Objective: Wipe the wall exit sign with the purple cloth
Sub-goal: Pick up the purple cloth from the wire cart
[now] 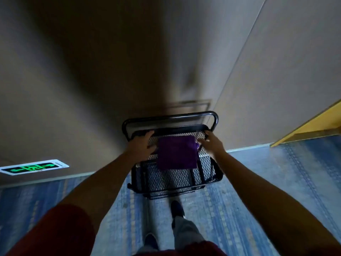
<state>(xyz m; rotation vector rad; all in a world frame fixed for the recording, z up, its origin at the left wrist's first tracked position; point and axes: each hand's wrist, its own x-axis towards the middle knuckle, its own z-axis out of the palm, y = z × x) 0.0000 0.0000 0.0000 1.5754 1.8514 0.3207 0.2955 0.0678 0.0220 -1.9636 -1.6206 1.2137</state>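
A dim corridor has blue patterned carpet [249, 182] and plain walls [92, 71]; a black mesh cart [177, 180] stands against the wall. The cloth [176, 152] lies flat on the cart's top, between the left hand [143, 144] and right hand [212, 143], both resting loosely spread at its edges. The sign [34, 167], long axis horizontal, is low on the wall well left of the left hand; it shows green arrows and a figure, with no readable text.

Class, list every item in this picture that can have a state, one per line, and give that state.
Exit sign: lit green, low on the wall, not touched.
Purple cloth: draped over the cart's mesh edge, not gripped.
Mesh cart: upright on the carpet.
Left hand: resting on the cart rim.
Right hand: fingers spread, beside the cloth.
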